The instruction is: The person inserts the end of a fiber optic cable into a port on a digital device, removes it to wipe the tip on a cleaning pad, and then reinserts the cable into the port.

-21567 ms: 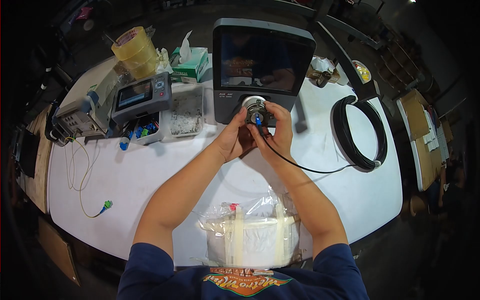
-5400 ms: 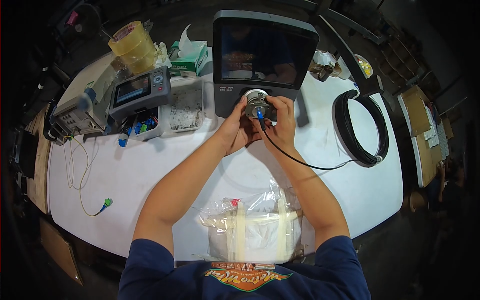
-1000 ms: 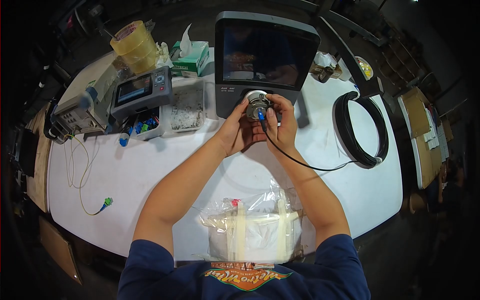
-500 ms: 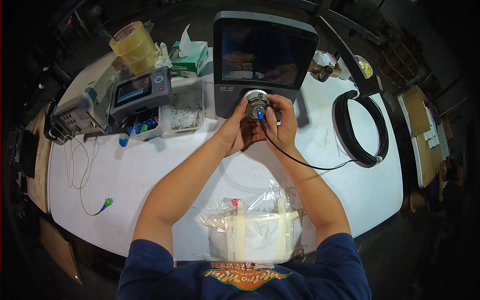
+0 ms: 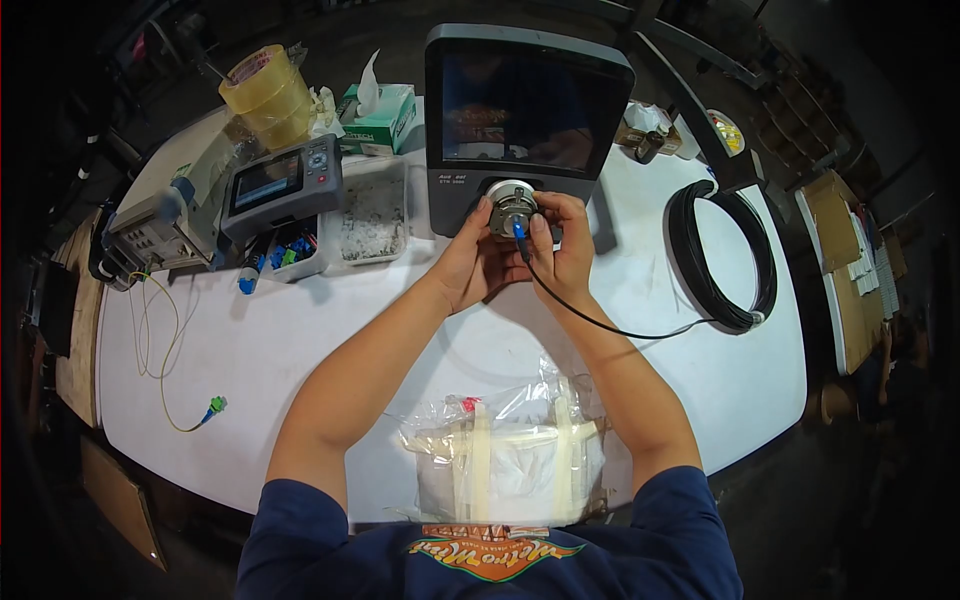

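Both hands are at a round metal fitting (image 5: 513,205) on the front of a grey monitor-like device (image 5: 525,100) with a dark screen. My left hand (image 5: 465,262) has its thumb against the fitting's left side; its other fingers are partly hidden beneath. My right hand (image 5: 563,245) grips the fitting's right side, fingers bent over it and thumb beside the blue fiber connector (image 5: 520,229). That connector sits at the fitting's front. Its black cable (image 5: 615,330) passes over my right wrist to a black cable coil (image 5: 680,240) on the right.
A plastic-wrapped pack (image 5: 510,470) lies close to my body. Leftward stand a handheld tester (image 5: 280,185), a bench instrument (image 5: 165,215), tape rolls (image 5: 265,95), a tissue box (image 5: 385,120) and a clear bin (image 5: 375,215). A thin yellow fiber (image 5: 165,375) trails on the white table (image 5: 240,370).
My hands keep their hold on the fitting with almost no movement. In the dim background at the far right, a skin-toned shape shows more clearly.
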Motion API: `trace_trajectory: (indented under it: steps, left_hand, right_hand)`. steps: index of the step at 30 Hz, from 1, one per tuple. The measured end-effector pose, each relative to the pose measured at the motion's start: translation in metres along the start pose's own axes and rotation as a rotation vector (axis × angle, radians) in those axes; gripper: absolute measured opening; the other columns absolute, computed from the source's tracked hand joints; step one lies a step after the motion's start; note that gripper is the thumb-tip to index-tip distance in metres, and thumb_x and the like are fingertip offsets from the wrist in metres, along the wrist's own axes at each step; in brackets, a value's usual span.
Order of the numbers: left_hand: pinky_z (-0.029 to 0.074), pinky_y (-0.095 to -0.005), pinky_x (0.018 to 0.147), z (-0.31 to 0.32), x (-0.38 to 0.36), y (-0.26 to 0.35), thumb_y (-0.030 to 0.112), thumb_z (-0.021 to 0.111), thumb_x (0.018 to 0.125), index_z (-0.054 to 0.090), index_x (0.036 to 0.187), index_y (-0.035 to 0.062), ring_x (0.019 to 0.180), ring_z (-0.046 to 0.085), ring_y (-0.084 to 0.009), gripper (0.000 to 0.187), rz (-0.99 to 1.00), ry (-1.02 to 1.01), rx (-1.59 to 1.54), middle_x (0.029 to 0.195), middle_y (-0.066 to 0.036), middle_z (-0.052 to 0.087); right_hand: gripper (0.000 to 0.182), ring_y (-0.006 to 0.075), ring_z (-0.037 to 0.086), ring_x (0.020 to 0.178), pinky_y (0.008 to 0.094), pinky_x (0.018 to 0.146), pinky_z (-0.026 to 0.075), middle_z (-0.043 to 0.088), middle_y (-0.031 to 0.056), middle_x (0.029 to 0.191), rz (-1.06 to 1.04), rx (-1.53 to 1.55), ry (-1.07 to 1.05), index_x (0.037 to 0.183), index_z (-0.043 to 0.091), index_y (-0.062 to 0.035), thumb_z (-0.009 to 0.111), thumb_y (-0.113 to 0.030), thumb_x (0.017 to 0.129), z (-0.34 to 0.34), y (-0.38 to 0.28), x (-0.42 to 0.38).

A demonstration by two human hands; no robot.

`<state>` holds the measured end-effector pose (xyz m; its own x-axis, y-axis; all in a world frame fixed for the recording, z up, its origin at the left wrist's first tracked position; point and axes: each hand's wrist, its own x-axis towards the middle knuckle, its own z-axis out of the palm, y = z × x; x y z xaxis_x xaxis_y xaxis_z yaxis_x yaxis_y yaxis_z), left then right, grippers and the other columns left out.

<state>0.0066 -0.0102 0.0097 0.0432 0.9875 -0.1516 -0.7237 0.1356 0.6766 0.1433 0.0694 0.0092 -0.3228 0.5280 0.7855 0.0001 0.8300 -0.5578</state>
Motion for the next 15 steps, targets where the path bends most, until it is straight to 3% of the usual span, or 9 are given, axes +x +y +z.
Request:
trace_trajectory:
  steps: [9,11,15]
  left_hand:
    - [0.056,-0.0364,0.089,-0.0045,0.0019,-0.0032,0.082,0.057,0.087,0.06,0.133,0.0107,0.092,0.065,-0.0158,0.085,0.027,-0.038,0.034,0.104,-0.004,0.066]
    - [0.055,-0.0361,0.089,0.0,-0.0001,-0.0018,0.083,0.058,0.086,0.06,0.132,0.0113,0.093,0.066,-0.0155,0.085,0.03,0.0,0.037,0.102,-0.004,0.066]
    - [0.055,-0.0362,0.089,-0.0046,0.0014,-0.0036,0.083,0.058,0.085,0.061,0.131,0.0119,0.093,0.066,-0.0152,0.085,0.027,-0.017,0.054,0.102,-0.003,0.066]
  right_hand:
    - [0.023,0.0259,0.062,0.095,0.0344,0.085,0.051,0.062,0.0146,0.114,0.006,0.007,0.007,0.121,0.06,-0.0013,0.065,-0.013,0.101,0.0005,0.0001,-0.001]
    - [0.023,0.0191,0.06,0.093,0.0316,0.085,0.049,0.063,0.0113,0.112,-0.006,-0.003,0.012,0.121,0.06,-0.0008,0.063,-0.012,0.102,0.0005,0.0012,-0.0009]
    - [0.023,0.0193,0.061,0.092,0.0318,0.085,0.049,0.063,0.0115,0.111,-0.008,-0.026,0.009,0.121,0.06,-0.0007,0.064,-0.013,0.102,-0.0004,0.0008,-0.0008]
